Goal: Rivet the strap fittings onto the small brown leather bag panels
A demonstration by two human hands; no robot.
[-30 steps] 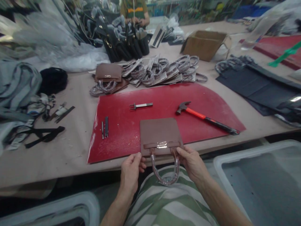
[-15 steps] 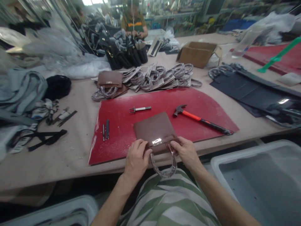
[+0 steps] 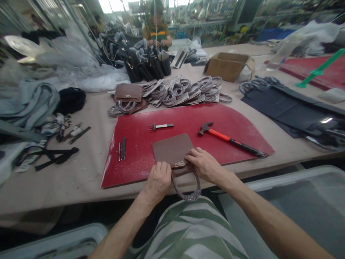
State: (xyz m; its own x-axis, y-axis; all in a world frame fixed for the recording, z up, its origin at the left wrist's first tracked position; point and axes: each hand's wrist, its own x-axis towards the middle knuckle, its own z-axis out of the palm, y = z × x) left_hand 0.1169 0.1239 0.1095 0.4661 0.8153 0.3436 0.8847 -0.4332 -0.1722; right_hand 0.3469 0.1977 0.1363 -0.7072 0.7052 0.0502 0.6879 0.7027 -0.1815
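Head view: both hands pinch the near edge of the brown bag panel (image 3: pixel 172 149) on the red mat (image 3: pixel 229 118), left hand (image 3: pixel 159 180) and right hand (image 3: pixel 203 163) flanking its clasp (image 3: pixel 179 164); handle (image 3: pixel 185 185) already attached, hammer (image 3: pixel 229 139) lying untouched beside.

Hidden under the hands, lost at the edges

The near corners of the brown bag panel (image 3: pixel 172 149) lie under the left hand (image 3: pixel 159 180) and right hand (image 3: pixel 205 164), whose fingers cover most of its metal clasp (image 3: pixel 180 164). The clear bin (image 3: pixel 291 208) runs off the right edge, another bin (image 3: pixel 54 241) off the bottom. Far across the tabletop (image 3: pixel 81 180), what the co-worker's hands (image 3: pixel 159 43) hold is too small to tell.
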